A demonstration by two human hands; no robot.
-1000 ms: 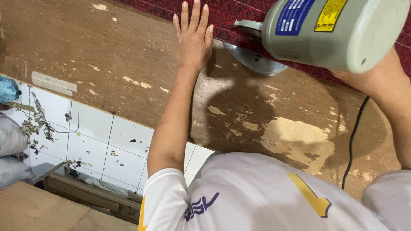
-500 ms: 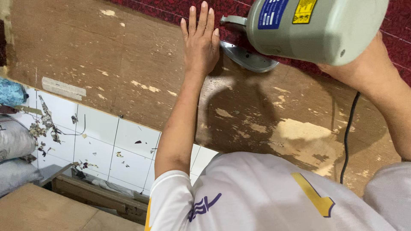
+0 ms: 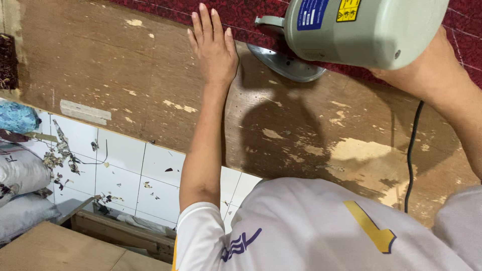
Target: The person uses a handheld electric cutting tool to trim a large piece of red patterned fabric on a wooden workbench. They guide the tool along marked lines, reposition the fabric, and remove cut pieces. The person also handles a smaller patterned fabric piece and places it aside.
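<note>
Left hand (image 3: 213, 47) flat, fingers spread, pinning red fabric (image 3: 241, 15) edge; keep clear of cutting machine (image 3: 361, 30) at 3 o'clock. Right hand's grip hidden, cannot tell.

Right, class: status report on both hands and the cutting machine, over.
Left hand flat, fingers on red fabric. Right hand hidden behind grey cutting machine. Black cord trails across worn table.
</note>
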